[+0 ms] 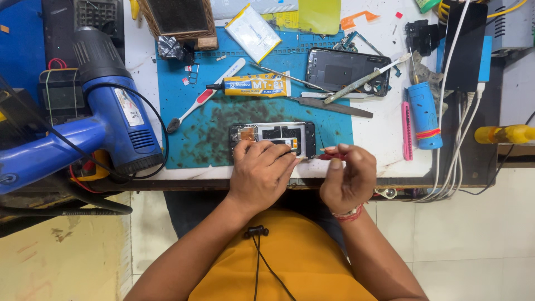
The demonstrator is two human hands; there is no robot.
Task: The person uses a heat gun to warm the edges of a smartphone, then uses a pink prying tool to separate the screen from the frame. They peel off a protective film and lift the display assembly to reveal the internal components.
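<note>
Two bare hands are seen over an opened phone [273, 139] laid at the near edge of a blue mat [189, 117]. The phone is pressed flat by the left hand [259, 170], fingers spread; a red-handled tool [329, 157] is pinched in the right hand [348, 178]. Prying appears underway; a steady, shallow tip would be needed.
</note>
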